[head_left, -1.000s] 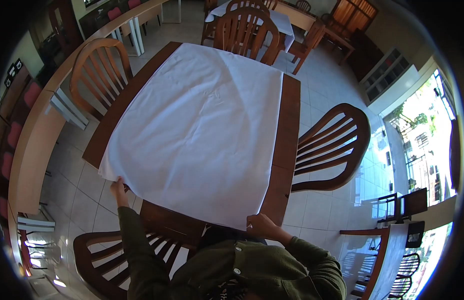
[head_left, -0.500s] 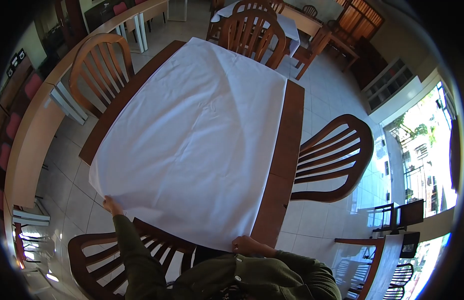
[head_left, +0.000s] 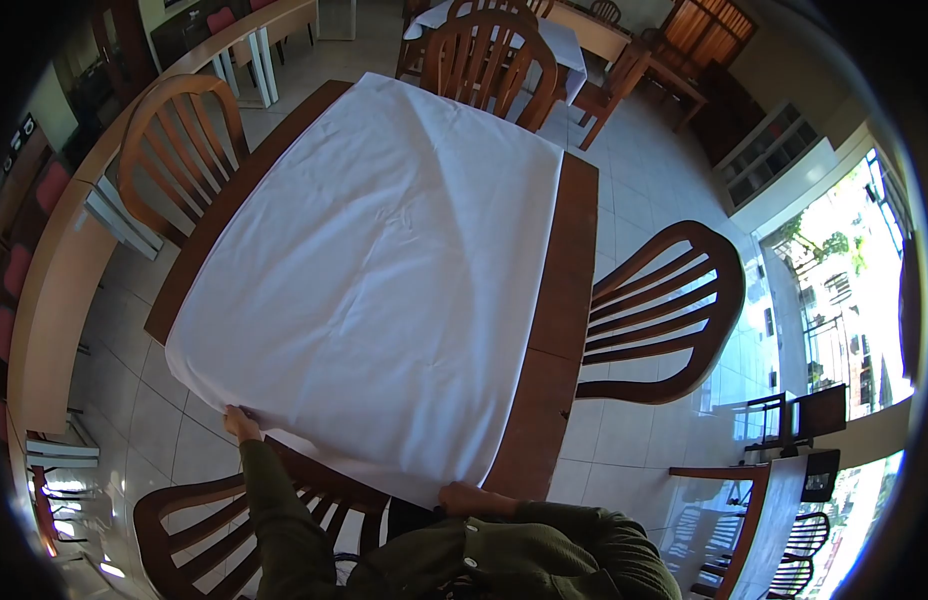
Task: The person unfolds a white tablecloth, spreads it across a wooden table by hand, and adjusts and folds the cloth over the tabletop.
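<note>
A white tablecloth with creases and soft folds lies over a brown wooden table. Bare wood shows along the table's left and right sides. My left hand pinches the cloth's near edge, close to its lower left corner. At the near right corner, my right hand is closed on the cloth's edge, close to my body; its fingertips are partly hidden.
Wooden chairs stand around the table: one at the right, one at the left, one at the far side and one at the near left. A long curved counter runs along the left.
Both hands have moved nearer my body with the cloth, and the right hand has also shifted left. The cloth's near edge has come closer and hangs lower at the left.
</note>
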`<state>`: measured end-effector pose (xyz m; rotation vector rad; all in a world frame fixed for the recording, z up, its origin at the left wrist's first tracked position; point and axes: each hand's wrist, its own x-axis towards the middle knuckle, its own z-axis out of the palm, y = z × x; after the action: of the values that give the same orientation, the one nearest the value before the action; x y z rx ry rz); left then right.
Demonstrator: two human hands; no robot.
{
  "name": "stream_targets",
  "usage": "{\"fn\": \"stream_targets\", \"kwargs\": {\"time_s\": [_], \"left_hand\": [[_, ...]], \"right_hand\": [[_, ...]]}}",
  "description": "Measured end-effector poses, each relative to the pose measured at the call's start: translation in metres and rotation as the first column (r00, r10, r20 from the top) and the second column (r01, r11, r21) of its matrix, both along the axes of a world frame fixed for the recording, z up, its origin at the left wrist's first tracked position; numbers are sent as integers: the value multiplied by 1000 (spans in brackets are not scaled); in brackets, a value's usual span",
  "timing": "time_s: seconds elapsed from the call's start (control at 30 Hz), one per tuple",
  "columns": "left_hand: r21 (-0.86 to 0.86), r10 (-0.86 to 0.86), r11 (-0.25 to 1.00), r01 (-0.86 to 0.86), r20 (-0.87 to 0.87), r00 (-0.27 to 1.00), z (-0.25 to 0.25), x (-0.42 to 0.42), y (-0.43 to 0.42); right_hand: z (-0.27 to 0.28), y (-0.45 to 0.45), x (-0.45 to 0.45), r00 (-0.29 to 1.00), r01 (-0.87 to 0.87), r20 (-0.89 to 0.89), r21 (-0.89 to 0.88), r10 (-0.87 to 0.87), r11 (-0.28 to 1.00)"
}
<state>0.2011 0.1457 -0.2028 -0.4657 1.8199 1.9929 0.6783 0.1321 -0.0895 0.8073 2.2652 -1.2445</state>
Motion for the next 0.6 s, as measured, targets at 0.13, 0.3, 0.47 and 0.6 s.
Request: {"fn": "stream_targets", "kwargs": {"time_s": [0.13,0.3,0.47,0.6], "left_hand": [[-18,-91,996,90,-59,994,-22,-9,-4],[-249,-380,912,326,-216,899,-48,-5,-30],[-557,-38,829,-37,-123,992,52,100,17],[-665,-338,682,-304,-656,675,119,220,30]], "right_hand": [[-7,-6,0,998,47,45,51,-49,998],[-2,-6,6,997,-49,56,-1,49,999],[-29,-9,31,974,-198,-115,1,197,980],[23,-2,87,861,168,-472,-89,-190,982]]}}
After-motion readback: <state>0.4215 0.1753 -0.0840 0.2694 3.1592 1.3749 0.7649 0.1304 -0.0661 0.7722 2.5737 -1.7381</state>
